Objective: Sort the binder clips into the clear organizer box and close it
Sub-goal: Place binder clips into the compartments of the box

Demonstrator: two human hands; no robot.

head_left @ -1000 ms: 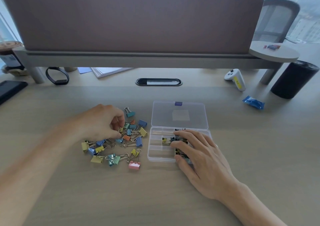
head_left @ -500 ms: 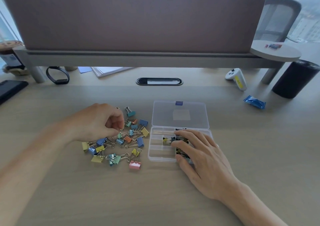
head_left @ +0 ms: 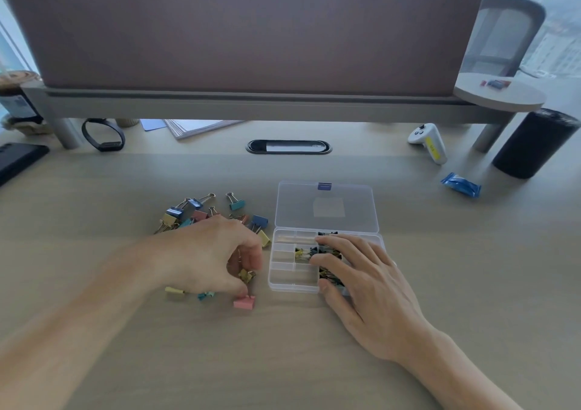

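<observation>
Just left of the clear organizer box [head_left: 284, 279], a yellow binder clip [head_left: 246, 276] is pinched by the left hand [head_left: 207, 258], while the box is steadied by the flat right hand [head_left: 371, 280]. Light, stiff and slick, the clip is judged best taken by its body.

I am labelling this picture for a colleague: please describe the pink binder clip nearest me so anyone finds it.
Find the clear organizer box lying open on the desk. Just left of its near-left corner, below the left hand, lies the pink binder clip. It sits closest to the person; its neighbours are a yellow clip and a teal clip.
</observation>
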